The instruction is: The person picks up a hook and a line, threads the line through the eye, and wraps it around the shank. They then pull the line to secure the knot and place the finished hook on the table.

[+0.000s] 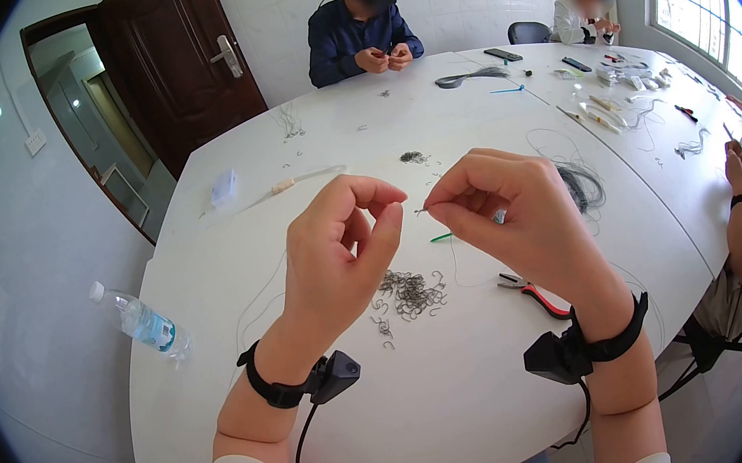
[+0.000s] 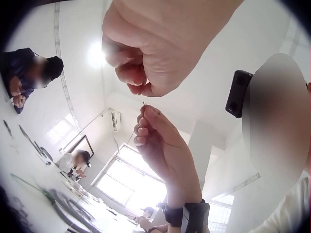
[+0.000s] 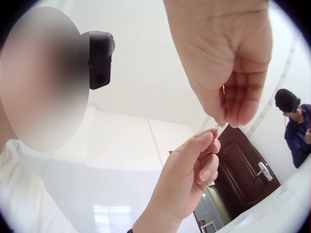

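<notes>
A tiny fish hook (image 1: 421, 210) is pinched between the thumb and index finger of my right hand (image 1: 514, 201). A thin line (image 1: 454, 263) hangs below that hand. My left hand (image 1: 327, 246) is raised just to the left, its thumb and index fingertips brought together close to the hook; I cannot tell what lies between them. In the left wrist view the hook's tip (image 2: 144, 103) sticks up from the right fingertips toward the left hand (image 2: 150, 53). A pile of fish hooks (image 1: 415, 294) lies on the table below both hands.
Red-handled pliers (image 1: 543, 299) and a green stick (image 1: 441, 238) lie near the right hand. Dark coiled line (image 1: 581, 186), a smaller hook pile (image 1: 413, 157) and a clear box (image 1: 224, 189) are farther off. A water bottle (image 1: 142, 322) is at left. Other people sit around the white table (image 1: 392, 412).
</notes>
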